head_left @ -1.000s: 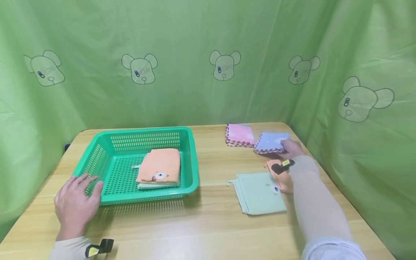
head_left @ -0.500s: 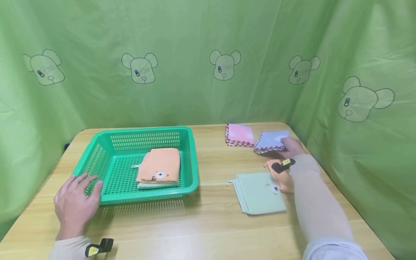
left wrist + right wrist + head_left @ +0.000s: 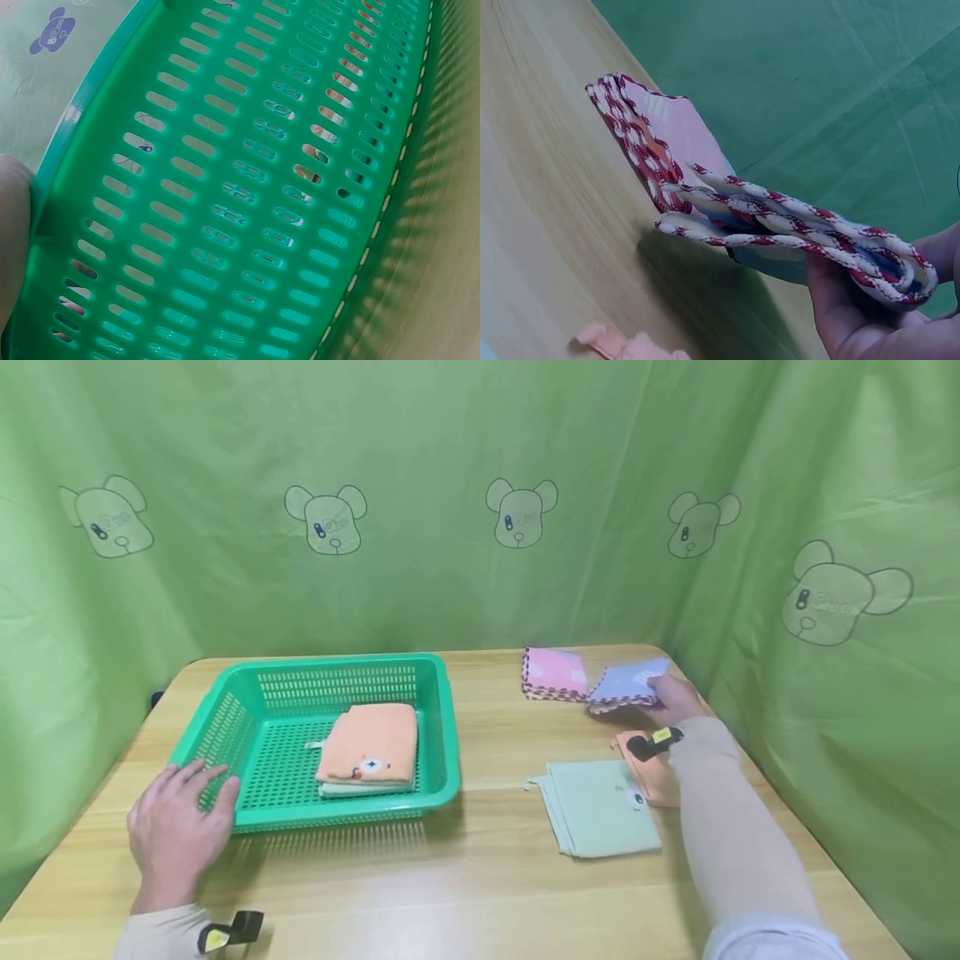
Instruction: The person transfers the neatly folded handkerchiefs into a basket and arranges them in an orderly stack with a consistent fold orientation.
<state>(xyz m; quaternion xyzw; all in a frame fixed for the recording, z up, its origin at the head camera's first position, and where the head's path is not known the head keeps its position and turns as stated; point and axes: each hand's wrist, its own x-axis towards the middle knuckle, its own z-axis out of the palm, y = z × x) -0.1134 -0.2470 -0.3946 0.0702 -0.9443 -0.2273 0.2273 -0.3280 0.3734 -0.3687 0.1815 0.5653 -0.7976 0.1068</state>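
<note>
My right hand [image 3: 672,697] pinches the right side of a folded blue towel [image 3: 624,683] with a red-and-white stitched edge. In the right wrist view this towel [image 3: 802,229] is held above the table, its layers fanned slightly apart and its shadow below. Just left of it lies a folded pink towel [image 3: 555,670] with the same edging. My left hand [image 3: 180,827] rests on the near left corner of a green plastic basket [image 3: 337,814], fingers over the rim. Inside the basket a folded orange towel [image 3: 371,739] lies on a pale green one [image 3: 365,790].
A folded pale green towel [image 3: 600,810] lies at the right of the wooden table [image 3: 480,893]. It overlaps an orange towel [image 3: 651,772] partly hidden by my right forearm. Green curtains [image 3: 427,568] with bear prints hang behind and at both sides.
My right hand has raised the blue towel slightly, tilting it up at the right. The left hand and the basket stay in place.
</note>
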